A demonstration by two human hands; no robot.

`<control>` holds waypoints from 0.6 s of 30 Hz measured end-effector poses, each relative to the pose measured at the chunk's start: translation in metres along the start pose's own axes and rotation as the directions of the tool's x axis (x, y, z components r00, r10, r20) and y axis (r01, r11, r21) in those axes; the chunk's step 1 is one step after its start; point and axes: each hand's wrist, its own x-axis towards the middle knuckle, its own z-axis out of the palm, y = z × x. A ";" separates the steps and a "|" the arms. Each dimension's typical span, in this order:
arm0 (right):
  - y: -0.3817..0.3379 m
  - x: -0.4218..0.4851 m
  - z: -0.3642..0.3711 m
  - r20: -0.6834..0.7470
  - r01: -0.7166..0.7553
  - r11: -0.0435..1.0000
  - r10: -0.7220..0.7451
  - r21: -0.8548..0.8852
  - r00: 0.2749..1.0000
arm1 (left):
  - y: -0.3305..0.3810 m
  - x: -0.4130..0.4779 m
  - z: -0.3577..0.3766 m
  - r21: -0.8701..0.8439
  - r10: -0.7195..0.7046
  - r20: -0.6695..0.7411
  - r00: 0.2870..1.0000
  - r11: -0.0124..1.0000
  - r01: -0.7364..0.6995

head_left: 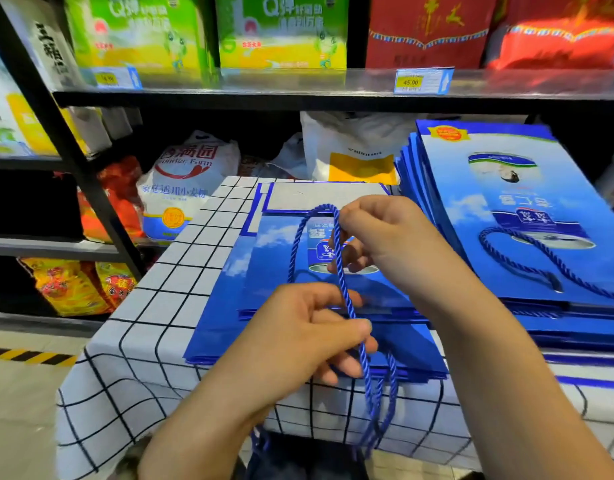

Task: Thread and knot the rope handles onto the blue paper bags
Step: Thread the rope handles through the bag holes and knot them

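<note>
rope handle (pixel 340 275) pinched in left hand (pixel 298 334) grip, right hand (pixel 385 237) grip curled round its loop

Lying flat, front & centre: blue paper bag (pixel 264 271), sky-and-cloud print facing up, pale flap folding out at far end. Looping above it: twisted blue rope (pixel 341 271), bending over at top, lower part dangling past near edge. Piling up at rt: stack of flat blue bags (pixel 506 202), w/ second rope handle (pixel 483 239) curling across top one.
</note>
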 end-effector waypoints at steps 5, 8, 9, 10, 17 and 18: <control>0.018 -0.009 -0.031 -0.130 -0.023 0.839 -0.057 -0.544 0.990 | 0.018 0.033 0.001 -0.010 0.121 -0.099 0.988 0.992 -0.123; 0.026 -0.030 -0.050 -0.074 -0.034 0.469 -0.067 -0.883 0.995 | 0.025 0.049 -0.004 -0.015 0.204 -0.176 0.963 0.978 -0.210; 0.028 -0.036 -0.054 -0.058 -0.012 0.471 -0.082 -0.882 0.995 | 0.026 0.053 -0.005 0.014 0.235 -0.170 0.957 0.972 -0.236; 0.029 -0.040 -0.057 -0.040 0.020 0.515 -0.104 -0.857 0.994 | 0.027 0.057 -0.003 0.048 0.262 -0.162 0.951 0.965 -0.257; 0.034 -0.039 -0.054 -0.122 0.024 0.838 -0.107 -0.545 0.987 | 0.031 0.076 0.020 0.096 0.369 -0.162 0.915 0.929 -0.358; 0.034 -0.038 -0.056 -0.161 0.006 0.851 -0.107 -0.525 0.981 | 0.031 0.075 0.022 0.122 0.385 -0.156 0.910 0.921 -0.369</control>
